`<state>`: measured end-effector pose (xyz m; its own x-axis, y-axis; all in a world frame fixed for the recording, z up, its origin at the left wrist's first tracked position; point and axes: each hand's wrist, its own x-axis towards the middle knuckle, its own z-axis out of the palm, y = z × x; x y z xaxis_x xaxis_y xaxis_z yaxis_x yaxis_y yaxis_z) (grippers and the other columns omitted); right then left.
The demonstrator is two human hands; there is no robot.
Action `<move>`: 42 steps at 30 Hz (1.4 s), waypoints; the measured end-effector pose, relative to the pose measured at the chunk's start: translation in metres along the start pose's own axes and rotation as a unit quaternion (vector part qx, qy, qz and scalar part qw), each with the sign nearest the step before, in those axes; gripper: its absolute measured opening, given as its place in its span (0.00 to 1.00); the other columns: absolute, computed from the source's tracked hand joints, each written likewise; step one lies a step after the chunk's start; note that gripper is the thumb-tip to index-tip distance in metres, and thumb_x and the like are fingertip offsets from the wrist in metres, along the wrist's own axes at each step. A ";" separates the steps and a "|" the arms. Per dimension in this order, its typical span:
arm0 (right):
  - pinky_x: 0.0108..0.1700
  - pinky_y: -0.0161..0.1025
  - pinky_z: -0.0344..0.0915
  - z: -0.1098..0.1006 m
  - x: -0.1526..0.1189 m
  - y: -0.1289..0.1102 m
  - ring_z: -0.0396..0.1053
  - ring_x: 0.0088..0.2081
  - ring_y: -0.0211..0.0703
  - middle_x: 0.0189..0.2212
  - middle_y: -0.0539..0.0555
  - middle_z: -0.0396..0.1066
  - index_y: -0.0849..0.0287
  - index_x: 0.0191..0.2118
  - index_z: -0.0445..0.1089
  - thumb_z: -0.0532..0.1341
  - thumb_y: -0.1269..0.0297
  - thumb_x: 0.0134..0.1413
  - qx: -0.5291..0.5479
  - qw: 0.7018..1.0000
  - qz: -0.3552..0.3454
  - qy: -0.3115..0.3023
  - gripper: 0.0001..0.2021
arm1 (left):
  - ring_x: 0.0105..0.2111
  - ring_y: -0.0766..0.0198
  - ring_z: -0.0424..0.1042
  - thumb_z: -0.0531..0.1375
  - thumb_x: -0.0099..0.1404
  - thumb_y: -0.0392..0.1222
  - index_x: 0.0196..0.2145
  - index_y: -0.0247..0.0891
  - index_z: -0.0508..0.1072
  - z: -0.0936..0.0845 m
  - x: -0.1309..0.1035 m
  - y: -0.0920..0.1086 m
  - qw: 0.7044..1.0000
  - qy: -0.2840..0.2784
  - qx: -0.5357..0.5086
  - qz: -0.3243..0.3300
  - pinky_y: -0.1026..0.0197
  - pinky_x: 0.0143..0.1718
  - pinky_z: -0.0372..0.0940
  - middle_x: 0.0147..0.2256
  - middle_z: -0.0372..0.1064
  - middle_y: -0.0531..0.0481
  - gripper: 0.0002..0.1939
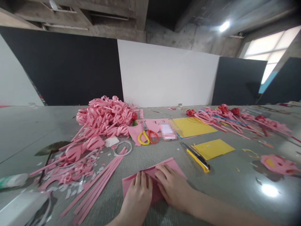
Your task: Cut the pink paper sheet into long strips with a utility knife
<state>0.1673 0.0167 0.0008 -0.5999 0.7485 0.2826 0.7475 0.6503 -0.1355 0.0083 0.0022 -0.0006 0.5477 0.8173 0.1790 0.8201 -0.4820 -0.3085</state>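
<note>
A sheet of pink paper (176, 165) lies on the grey surface in front of me, with a narrow strip folded over along its far edge. My left hand (138, 196) is closed on the left part of that edge, fingers together and pressing down. My right hand (175, 185) has its fingers bent over the middle of the same edge, close beside the left. Both palms cover much of the sheet's near side. Left of the paper lie long pink paper strips (97, 185). A yellow-handled utility knife (197, 158) rests to the right.
Scissors (147, 135) with yellow and red handles lie beyond the paper, beside a phone (168, 131). Yellow sheets (213, 148) are at the right. A heap of pink paper loops (105, 116) stands at the back left. A tape ring (123, 148) and paper scraps lie nearby.
</note>
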 end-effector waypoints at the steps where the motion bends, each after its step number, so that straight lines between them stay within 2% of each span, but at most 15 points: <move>1: 0.52 0.46 0.54 0.001 -0.001 0.000 0.53 0.51 0.48 0.49 0.62 0.58 0.64 0.45 0.61 0.48 0.70 0.53 -0.001 1.000 0.004 0.006 0.14 | 0.44 0.46 0.64 0.47 0.50 0.20 0.44 0.24 0.68 -0.002 0.000 0.000 1.000 -0.005 0.007 -0.011 0.51 0.40 0.63 0.44 0.64 0.29 0.23; 9: 0.53 0.48 0.52 -0.001 -0.003 0.000 0.53 0.52 0.51 0.51 0.60 0.58 0.64 0.50 0.59 0.49 0.65 0.53 -0.013 0.999 0.052 0.000 0.18 | 0.41 0.48 0.66 0.48 0.51 0.20 0.42 0.28 0.70 -0.007 -0.002 0.000 0.997 -0.023 0.051 -0.054 0.52 0.35 0.66 0.42 0.66 0.32 0.21; 14: 0.49 0.53 0.52 0.000 -0.005 0.002 0.52 0.52 0.56 0.52 0.62 0.56 0.60 0.50 0.59 0.49 0.57 0.54 -0.052 0.993 0.102 -0.012 0.20 | 0.34 0.53 0.68 0.49 0.55 0.24 0.37 0.32 0.71 -0.006 0.000 -0.003 0.993 -0.048 0.042 -0.096 0.56 0.29 0.65 0.34 0.68 0.38 0.15; 18: 0.46 0.52 0.55 0.002 -0.004 0.005 0.54 0.51 0.59 0.51 0.63 0.57 0.60 0.50 0.60 0.49 0.55 0.54 -0.101 0.984 0.144 -0.007 0.21 | 0.34 0.53 0.67 0.50 0.56 0.25 0.36 0.33 0.71 -0.008 0.002 -0.007 0.993 -0.055 0.054 -0.089 0.56 0.28 0.64 0.34 0.67 0.39 0.14; 22: 0.39 0.49 0.59 -0.018 0.005 0.021 0.62 0.42 0.55 0.41 0.63 0.65 0.62 0.46 0.63 0.46 0.54 0.56 -0.141 0.971 0.191 -0.016 0.20 | 0.35 0.52 0.66 0.49 0.56 0.25 0.36 0.33 0.71 -0.011 0.004 -0.011 0.995 -0.048 0.064 -0.055 0.53 0.32 0.63 0.34 0.67 0.40 0.15; 24: 0.37 0.48 0.59 -0.035 0.009 0.038 0.64 0.39 0.54 0.36 0.62 0.66 0.62 0.40 0.66 0.44 0.53 0.56 -0.167 0.962 0.217 -0.010 0.21 | 0.34 0.52 0.66 0.48 0.56 0.25 0.35 0.33 0.71 -0.012 0.005 -0.012 0.996 -0.037 0.059 -0.057 0.51 0.33 0.62 0.33 0.67 0.41 0.15; 26: 0.34 0.46 0.59 -0.052 0.009 0.059 0.65 0.38 0.54 0.35 0.63 0.66 0.64 0.38 0.66 0.47 0.52 0.55 -0.197 0.946 0.258 -0.018 0.20 | 0.33 0.53 0.66 0.48 0.56 0.25 0.34 0.32 0.70 -0.013 0.005 -0.013 0.997 -0.023 0.047 -0.059 0.51 0.34 0.62 0.31 0.67 0.41 0.14; 29: 0.32 0.43 0.60 -0.066 0.004 0.092 0.67 0.37 0.55 0.34 0.63 0.68 0.66 0.37 0.67 0.55 0.57 0.50 -0.213 0.916 0.331 -0.083 0.15 | 0.35 0.54 0.66 0.49 0.56 0.25 0.36 0.31 0.70 -0.012 0.006 -0.014 0.999 0.032 -0.020 -0.011 0.51 0.39 0.61 0.33 0.66 0.41 0.14; 32: 0.31 0.41 0.59 -0.062 -0.001 0.114 0.69 0.35 0.53 0.32 0.61 0.70 0.64 0.33 0.67 0.55 0.56 0.49 -0.182 0.914 0.344 -0.117 0.15 | 0.43 0.55 0.62 0.50 0.59 0.30 0.43 0.33 0.65 -0.008 0.008 -0.016 0.980 0.074 -0.166 0.084 0.52 0.46 0.58 0.43 0.63 0.42 0.14; 34: 0.30 0.40 0.59 -0.055 -0.002 0.122 0.69 0.34 0.52 0.32 0.61 0.71 0.63 0.34 0.67 0.56 0.57 0.48 -0.176 0.915 0.342 -0.118 0.13 | 0.49 0.56 0.57 0.51 0.60 0.36 0.50 0.36 0.58 -0.002 0.008 -0.018 0.960 0.066 -0.249 0.113 0.53 0.50 0.56 0.50 0.58 0.43 0.19; 37: 0.30 0.39 0.59 -0.045 -0.001 0.127 0.69 0.34 0.52 0.31 0.62 0.71 0.65 0.35 0.67 0.57 0.63 0.47 -0.174 0.917 0.342 -0.110 0.10 | 0.53 0.56 0.52 0.50 0.63 0.44 0.55 0.38 0.50 0.002 0.009 -0.021 0.945 0.030 -0.305 0.113 0.53 0.52 0.53 0.54 0.53 0.45 0.24; 42: 0.35 0.39 0.59 -0.043 0.000 0.130 0.68 0.37 0.50 0.34 0.63 0.69 0.64 0.35 0.67 0.55 0.68 0.48 -0.147 0.938 0.298 -0.097 0.08 | 0.47 0.56 0.58 0.50 0.62 0.42 0.49 0.40 0.61 -0.011 0.011 -0.023 0.944 -0.011 -0.313 0.100 0.52 0.47 0.58 0.46 0.60 0.46 0.16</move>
<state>0.2772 0.0956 0.0240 -0.0702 0.9959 0.0577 0.9959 0.0666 0.0619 -0.0029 0.0187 0.0182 0.7046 0.6928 0.1538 0.6414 -0.7144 0.2797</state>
